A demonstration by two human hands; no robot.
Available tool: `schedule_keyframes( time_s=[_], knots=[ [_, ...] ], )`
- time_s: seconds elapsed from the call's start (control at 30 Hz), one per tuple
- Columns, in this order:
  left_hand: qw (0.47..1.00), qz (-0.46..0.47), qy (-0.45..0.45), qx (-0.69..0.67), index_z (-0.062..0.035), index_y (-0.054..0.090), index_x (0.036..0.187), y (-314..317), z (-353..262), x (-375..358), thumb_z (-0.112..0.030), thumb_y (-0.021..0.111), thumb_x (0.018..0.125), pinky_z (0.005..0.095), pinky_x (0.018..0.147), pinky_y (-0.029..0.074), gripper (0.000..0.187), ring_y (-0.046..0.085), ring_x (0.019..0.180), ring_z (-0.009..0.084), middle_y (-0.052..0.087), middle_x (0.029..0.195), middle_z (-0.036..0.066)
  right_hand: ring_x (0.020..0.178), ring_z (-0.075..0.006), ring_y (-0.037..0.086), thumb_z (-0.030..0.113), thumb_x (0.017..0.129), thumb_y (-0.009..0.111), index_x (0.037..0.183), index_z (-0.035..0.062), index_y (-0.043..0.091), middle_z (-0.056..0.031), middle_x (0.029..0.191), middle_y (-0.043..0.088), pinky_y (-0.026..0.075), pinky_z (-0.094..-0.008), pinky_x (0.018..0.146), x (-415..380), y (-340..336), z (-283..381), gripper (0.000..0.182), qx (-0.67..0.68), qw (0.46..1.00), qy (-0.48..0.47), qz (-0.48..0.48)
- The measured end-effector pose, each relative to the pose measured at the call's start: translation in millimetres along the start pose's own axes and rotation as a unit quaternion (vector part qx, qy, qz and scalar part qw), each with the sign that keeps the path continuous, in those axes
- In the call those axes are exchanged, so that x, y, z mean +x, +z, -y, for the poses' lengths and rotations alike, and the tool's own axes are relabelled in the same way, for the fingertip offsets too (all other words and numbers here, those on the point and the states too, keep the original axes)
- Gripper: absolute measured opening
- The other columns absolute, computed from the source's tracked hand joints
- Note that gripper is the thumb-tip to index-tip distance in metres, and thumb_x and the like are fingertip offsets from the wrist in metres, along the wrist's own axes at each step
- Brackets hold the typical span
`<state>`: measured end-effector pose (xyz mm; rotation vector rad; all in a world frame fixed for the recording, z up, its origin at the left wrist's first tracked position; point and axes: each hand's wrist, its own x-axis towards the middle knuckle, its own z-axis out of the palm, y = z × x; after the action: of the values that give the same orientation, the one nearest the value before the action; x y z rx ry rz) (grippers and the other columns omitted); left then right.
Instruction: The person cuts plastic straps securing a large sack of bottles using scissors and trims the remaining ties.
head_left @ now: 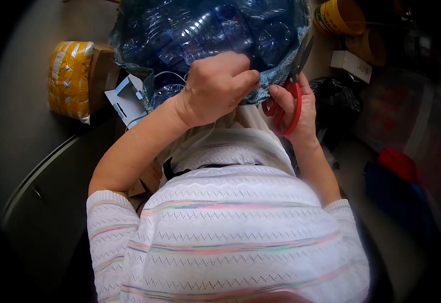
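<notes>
A blue woven bag (277, 76) full of clear plastic bottles (220, 33) stands open at the top centre. My left hand (219, 88) is closed in a fist at its near rim; what the fingers pinch is hidden. Thin white string (170, 73) loops beside that hand, and a strand hangs below it. Red-handled scissors (295, 108) are in my right hand (305, 108), blades pointing up along the bag's right edge. The thumb of this hand lies close to the rim.
On the left are a yellow taped parcel (70, 78), a cardboard box (104, 73) and an opened white box (128, 101). Yellow buckets (339, 17), a small white box (351, 65) and a black plastic bag (336, 98) lie right. Farther right is red and blue material (400, 166).
</notes>
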<state>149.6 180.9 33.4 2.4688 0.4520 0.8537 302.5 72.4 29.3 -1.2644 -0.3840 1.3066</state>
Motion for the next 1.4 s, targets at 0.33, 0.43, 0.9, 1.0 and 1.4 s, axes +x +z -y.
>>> schedule_keyframes(
  time_s=[0.33, 0.43, 0.9, 1.0, 1.4],
  knots=[
    [1.000, 0.004, -0.003, -0.006, -0.0053, 0.063, 0.080, -2.8, -0.6, 1.7, -0.008, 0.072, 0.069, 0.0290, 0.049, 0.043, 0.014, 0.054, 0.057, 0.0201, 0.052, 0.066, 0.006, 0.056, -0.0092, 0.054, 0.003, 0.078, 0.065, 0.100, 0.0035, 0.050, -0.0030, 0.073, 0.058, 0.045, -0.0229, 0.050, 0.4, -1.4, 0.3, 0.027, 0.019, 1.000, 0.020, 0.001],
    [1.000, 0.023, 0.013, -0.005, -0.0049, 0.063, 0.080, -1.4, 1.9, 1.7, -0.008, 0.072, 0.069, 0.0289, 0.049, 0.043, 0.014, 0.054, 0.058, 0.0199, 0.052, 0.067, 0.006, 0.056, -0.0092, 0.053, 0.003, 0.079, 0.064, 0.100, 0.0033, 0.049, -0.0031, 0.073, 0.057, 0.045, -0.0227, 0.049, 0.7, -1.6, -0.2, 0.026, 0.017, 1.000, 0.021, 0.001],
    [0.986, 0.154, 0.047, 0.041, -0.0064, 0.062, 0.079, -11.4, -0.4, 17.3, -0.013, 0.067, 0.072, 0.0296, 0.054, 0.045, 0.011, 0.054, 0.066, 0.0188, 0.050, 0.071, 0.003, 0.062, -0.0056, 0.054, -0.004, 0.080, 0.062, 0.109, 0.0011, 0.049, -0.0012, 0.081, 0.059, 0.045, -0.0194, 0.053, 3.2, -7.5, -1.3, 0.033, -0.042, 0.999, -0.002, 0.030],
    [0.984, 0.177, 0.018, 0.026, -0.0067, 0.063, 0.079, -9.3, 4.9, 19.7, -0.013, 0.067, 0.071, 0.0298, 0.055, 0.046, 0.011, 0.055, 0.066, 0.0197, 0.050, 0.071, 0.003, 0.072, -0.0063, 0.057, -0.005, 0.080, 0.062, 0.113, 0.0010, 0.048, -0.0016, 0.086, 0.060, 0.048, -0.0196, 0.061, 3.4, -6.0, -1.9, 0.036, -0.055, 0.997, -0.030, 0.033],
    [0.990, 0.126, -0.030, -0.063, -0.0064, 0.063, 0.078, 3.7, 8.6, 16.2, -0.012, 0.068, 0.073, 0.0329, 0.054, 0.046, 0.009, 0.056, 0.063, 0.0226, 0.052, 0.068, 0.005, 0.087, -0.0131, 0.060, -0.007, 0.078, 0.062, 0.116, -0.0006, 0.045, -0.0078, 0.102, 0.060, 0.051, -0.0250, 0.075, 7.7, -19.6, -2.0, 0.043, -0.047, 0.990, -0.051, 0.120]
  ],
)
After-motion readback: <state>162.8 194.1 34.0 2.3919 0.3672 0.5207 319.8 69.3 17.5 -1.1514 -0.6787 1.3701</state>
